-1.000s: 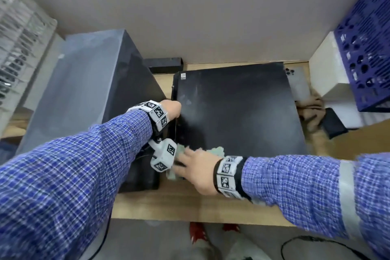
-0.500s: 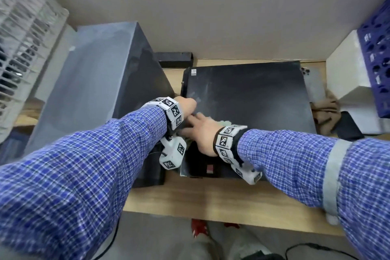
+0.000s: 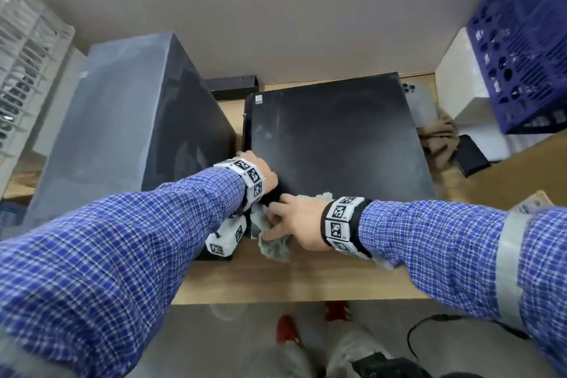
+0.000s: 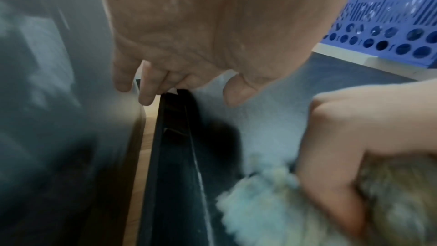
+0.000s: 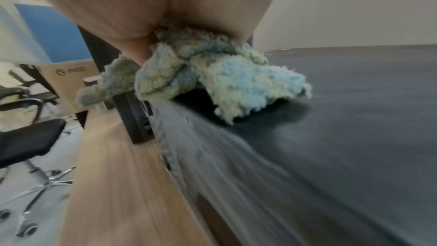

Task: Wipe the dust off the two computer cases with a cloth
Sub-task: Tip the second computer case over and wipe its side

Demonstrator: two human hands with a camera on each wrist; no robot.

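Presently: one cloth (image 3: 274, 244), two hands, two cases.
Nearest, my right hand (image 3: 296, 221) grips the cloth at the flat case (image 3: 337, 144)'s near-left corner; left hand (image 3: 266, 176) clasps its left edge. I judge streaks remain; the upright case (image 3: 129, 120) beyond looks grey, likely unwiped.

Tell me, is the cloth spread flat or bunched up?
Bunched up. The cloth sits crumpled in folds under the right hand, at the near-left corner of the flat computer case.
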